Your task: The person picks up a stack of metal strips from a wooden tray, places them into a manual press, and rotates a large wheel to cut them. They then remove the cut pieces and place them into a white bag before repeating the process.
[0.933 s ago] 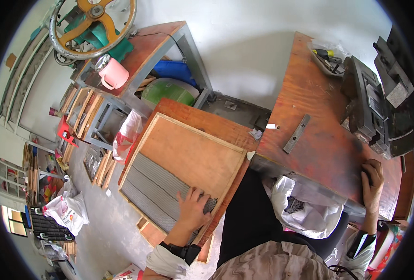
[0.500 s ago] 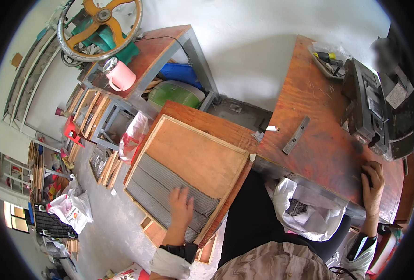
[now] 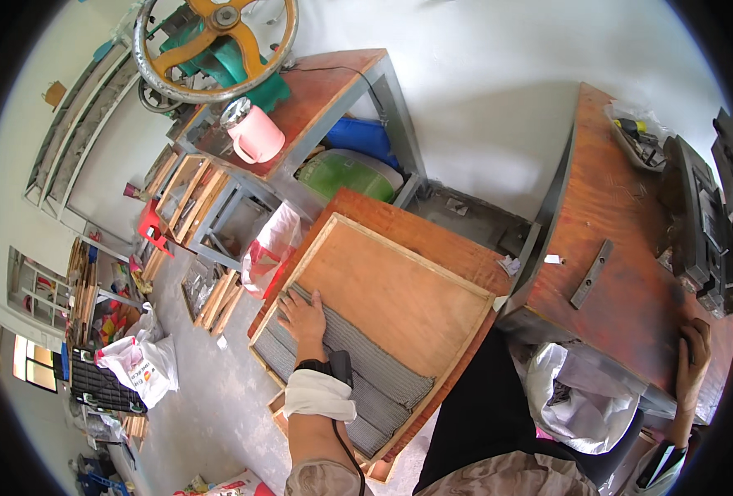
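A shallow wooden tray with a raised rim lies slanted in front of me. Grey, finely ribbed rows of closely packed pieces cover its nearer part; the single pieces are too small to make out. My left hand lies on the far left end of these rows, its fingers spread and holding nothing. Off to the right, my right hand rests at the edge of the brown workbench, fingers loosely extended with nothing visible in them.
On the workbench lie a flat metal bar and a dish of tools, beside a dark metal machine. Below its edge hangs an open white sack. A pink mug stands by a large handwheel.
My left hand has moved from the middle of the grey rows to their far left end. The view has shifted, while my right hand stays at the workbench edge.
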The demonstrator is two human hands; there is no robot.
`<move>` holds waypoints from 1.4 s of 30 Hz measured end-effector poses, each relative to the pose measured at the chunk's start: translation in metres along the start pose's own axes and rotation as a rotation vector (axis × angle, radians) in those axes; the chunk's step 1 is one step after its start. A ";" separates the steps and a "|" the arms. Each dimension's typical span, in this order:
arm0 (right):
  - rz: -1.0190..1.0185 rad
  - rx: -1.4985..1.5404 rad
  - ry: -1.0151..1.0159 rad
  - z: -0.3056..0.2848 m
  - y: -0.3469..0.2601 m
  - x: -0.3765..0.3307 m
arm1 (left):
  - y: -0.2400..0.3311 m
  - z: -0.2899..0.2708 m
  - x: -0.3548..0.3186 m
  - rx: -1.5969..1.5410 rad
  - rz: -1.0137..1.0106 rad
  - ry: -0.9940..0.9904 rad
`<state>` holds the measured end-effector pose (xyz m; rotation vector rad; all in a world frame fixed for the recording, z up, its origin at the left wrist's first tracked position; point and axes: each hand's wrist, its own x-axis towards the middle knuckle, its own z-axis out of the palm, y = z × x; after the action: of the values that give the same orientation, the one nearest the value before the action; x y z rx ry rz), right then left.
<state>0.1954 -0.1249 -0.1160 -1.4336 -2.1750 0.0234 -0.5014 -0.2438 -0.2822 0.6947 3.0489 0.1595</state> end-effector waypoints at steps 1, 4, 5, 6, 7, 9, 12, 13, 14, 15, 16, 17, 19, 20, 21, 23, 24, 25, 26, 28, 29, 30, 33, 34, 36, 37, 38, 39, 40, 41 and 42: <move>0.003 -0.019 0.002 0.000 0.002 -0.001 | 0.002 0.000 -0.002 0.007 -0.001 0.019; 0.005 -0.039 -0.016 0.001 0.008 -0.004 | 0.005 0.000 -0.007 -0.005 0.000 0.032; 0.015 -0.039 -0.013 0.002 0.008 -0.004 | 0.005 0.001 -0.006 -0.004 -0.002 0.032; 0.026 -0.041 -0.012 0.002 0.008 -0.004 | 0.003 0.004 -0.006 -0.011 0.006 0.052; 0.025 -0.040 -0.013 0.002 0.009 -0.005 | 0.001 0.006 -0.006 -0.018 0.014 0.072; 0.040 -0.048 -0.028 0.001 0.011 -0.007 | -0.003 0.010 -0.005 -0.023 0.022 0.092; 0.032 -0.063 -0.022 -0.001 0.017 -0.008 | 0.000 0.005 -0.005 -0.011 0.028 0.110; 0.032 -0.068 -0.024 0.000 0.017 -0.009 | 0.004 0.002 -0.005 0.006 0.026 0.108; 0.046 -0.061 -0.010 0.001 0.017 -0.010 | 0.005 0.004 -0.002 0.004 0.027 0.103; 0.056 -0.054 0.003 0.001 0.019 -0.010 | 0.005 0.007 0.000 0.015 0.008 0.144; 0.054 -0.060 0.001 0.001 0.018 -0.009 | 0.005 0.009 0.002 0.027 -0.012 0.184; 0.052 -0.042 -0.011 0.001 0.016 -0.008 | 0.004 0.011 0.003 0.038 -0.031 0.224; 0.053 -0.021 -0.017 0.003 0.013 -0.007 | 0.001 0.012 0.005 -0.014 -0.026 0.208; 0.054 -0.026 -0.018 0.001 0.013 -0.006 | -0.001 0.013 0.005 -0.062 -0.024 0.196; 0.047 -0.030 -0.030 0.000 0.011 -0.006 | -0.005 0.011 0.005 -0.104 -0.029 0.178; 0.043 -0.033 -0.044 0.001 0.009 -0.005 | -0.003 0.011 0.006 -0.084 -0.030 0.172; 0.034 -0.043 -0.035 0.000 0.008 -0.004 | -0.003 0.012 0.005 -0.066 -0.037 0.164; 0.025 -0.053 -0.026 0.000 0.007 -0.004 | -0.002 0.013 0.006 -0.064 -0.038 0.162; 0.025 -0.053 -0.029 0.000 0.006 -0.005 | -0.001 0.014 0.010 -0.080 -0.040 0.147; 0.033 -0.050 -0.008 0.001 0.006 -0.004 | 0.002 0.016 0.013 -0.097 -0.044 0.137; 0.032 -0.048 -0.007 0.000 0.007 -0.003 | 0.004 0.018 0.011 -0.091 -0.033 0.136; 0.023 -0.047 -0.016 0.000 0.008 -0.005 | 0.007 0.018 0.009 -0.084 -0.020 0.135; 0.024 -0.042 -0.020 0.000 0.007 -0.004 | 0.016 0.013 0.007 -0.079 0.015 0.128; 0.032 -0.040 -0.017 0.000 0.006 -0.004 | 0.016 0.014 0.008 -0.078 0.017 0.127; 0.034 -0.042 -0.019 0.000 0.005 -0.004 | 0.013 0.017 0.011 -0.108 0.093 0.153; 0.034 -0.043 -0.020 0.001 0.005 -0.003 | 0.011 0.021 0.014 -0.108 0.092 0.155; 0.033 -0.041 -0.020 0.002 0.005 -0.002 | 0.008 0.024 0.017 -0.106 0.134 0.189; 0.035 -0.051 -0.018 0.001 0.006 -0.003 | 0.011 0.025 0.017 -0.109 0.179 0.216; 0.036 -0.061 -0.016 -0.001 0.007 -0.004 | 0.011 0.023 0.020 -0.113 0.182 0.211; 0.038 -0.069 -0.017 -0.001 0.006 -0.005 | 0.012 0.018 0.024 -0.146 0.167 0.180; 0.049 -0.043 -0.006 0.001 0.006 -0.004 | 0.011 0.009 0.028 -0.173 0.150 0.158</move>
<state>0.2011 -0.1257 -0.1202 -1.5122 -2.1577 -0.0013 -0.5219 -0.2212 -0.2897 0.9394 3.0760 0.4959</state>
